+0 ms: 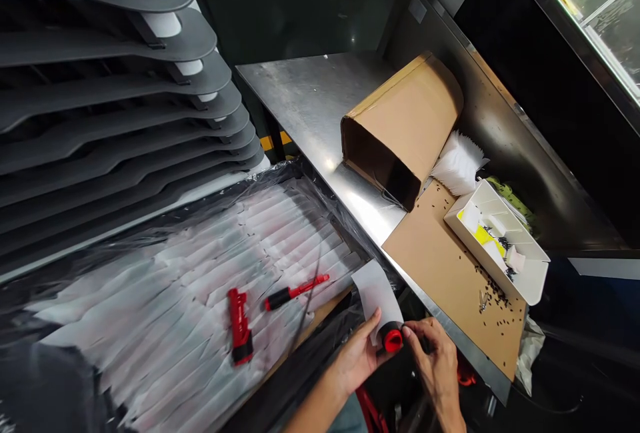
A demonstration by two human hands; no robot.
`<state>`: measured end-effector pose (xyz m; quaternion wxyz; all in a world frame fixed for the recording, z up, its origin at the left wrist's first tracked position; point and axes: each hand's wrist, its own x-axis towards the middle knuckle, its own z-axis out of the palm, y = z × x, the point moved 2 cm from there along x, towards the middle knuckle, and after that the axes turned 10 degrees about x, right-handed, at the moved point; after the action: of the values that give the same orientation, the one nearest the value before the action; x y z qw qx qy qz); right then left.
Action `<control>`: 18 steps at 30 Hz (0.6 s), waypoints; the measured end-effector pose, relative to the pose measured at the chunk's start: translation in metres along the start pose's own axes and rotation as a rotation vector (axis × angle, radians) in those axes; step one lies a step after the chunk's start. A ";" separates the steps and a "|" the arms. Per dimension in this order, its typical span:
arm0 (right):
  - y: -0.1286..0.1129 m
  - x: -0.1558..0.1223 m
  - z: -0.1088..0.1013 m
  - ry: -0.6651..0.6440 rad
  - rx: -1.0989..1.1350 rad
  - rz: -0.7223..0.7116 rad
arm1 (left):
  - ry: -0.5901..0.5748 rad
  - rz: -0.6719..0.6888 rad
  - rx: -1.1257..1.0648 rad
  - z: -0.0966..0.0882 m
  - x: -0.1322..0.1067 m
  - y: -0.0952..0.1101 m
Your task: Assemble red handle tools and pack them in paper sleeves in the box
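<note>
Low in the head view, my left hand [356,358] is closed around a red and black tube-shaped part [393,340], its round red end facing me. A thin white wrapping sheet [374,290] lies against this part and sticks up past my left thumb. My right hand [436,360] has thumb and forefinger pinched at the sheet's right edge, close beside the part's black collar. To the left, a red part with a black end [240,326] and a slimmer red and black part [296,292] lie bare on rows of white-wrapped pieces [200,286].
A lined bin [295,170] holds the wrapped pieces beside a stack of grey trays [190,110]. On the metal table [300,90] are an open cardboard box [407,110], a cardboard sheet [425,233] with scattered small black bits, a white bin [533,276] and a white sheet stack [460,163].
</note>
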<state>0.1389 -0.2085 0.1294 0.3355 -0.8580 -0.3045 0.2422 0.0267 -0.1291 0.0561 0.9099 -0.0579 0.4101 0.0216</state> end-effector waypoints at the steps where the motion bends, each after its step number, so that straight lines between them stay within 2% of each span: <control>1: -0.001 0.002 0.001 -0.019 -0.005 -0.012 | 0.009 -0.007 -0.001 0.000 -0.001 0.000; 8: -0.006 0.008 0.007 -0.103 -0.112 -0.106 | -0.008 -0.036 0.012 -0.003 -0.008 -0.002; 14: -0.015 0.009 0.009 -0.243 -0.086 -0.208 | -0.154 -0.081 -0.084 -0.011 -0.012 0.001; 16: -0.016 0.009 0.007 -0.302 -0.010 -0.183 | -0.156 -0.067 -0.085 -0.016 -0.012 0.001; 18: -0.012 0.010 0.006 -0.322 0.104 -0.071 | -0.133 0.005 -0.032 -0.023 -0.012 0.001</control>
<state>0.1375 -0.1918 0.1320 0.3345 -0.7783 -0.3714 0.3801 0.0012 -0.1312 0.0499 0.9342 -0.0697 0.3483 0.0342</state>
